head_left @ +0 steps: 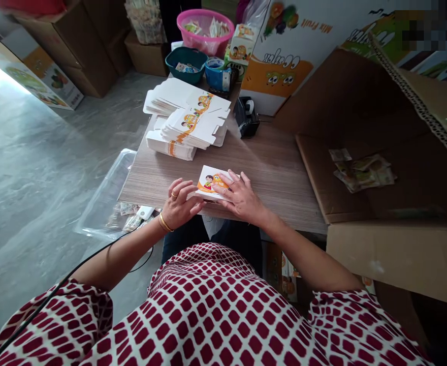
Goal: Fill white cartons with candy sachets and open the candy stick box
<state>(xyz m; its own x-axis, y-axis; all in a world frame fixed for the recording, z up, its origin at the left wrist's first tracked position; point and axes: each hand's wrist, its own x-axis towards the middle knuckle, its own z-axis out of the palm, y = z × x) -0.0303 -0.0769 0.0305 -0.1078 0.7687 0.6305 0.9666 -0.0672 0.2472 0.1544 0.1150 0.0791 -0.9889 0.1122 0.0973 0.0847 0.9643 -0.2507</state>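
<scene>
A small white carton (210, 180) with an orange cartoon print lies near the front edge of the wooden table (277, 168). My left hand (178, 204) curls against the carton's left end, fingers bent and gripping it. My right hand (239, 196) lies flat on the carton's right part, fingers stretched and pressing down. Behind it a stack of flat unfolded cartons (187, 118) with the same print rests on the table.
A black tape dispenser (247, 117), a teal bowl (186, 62), a blue cup (216, 72) and a pink basket (205, 29) stand at the back. A large open cardboard box (383, 168) with packets (362, 172) inside sits at the right. A clear plastic bag (109, 198) lies on the floor at left.
</scene>
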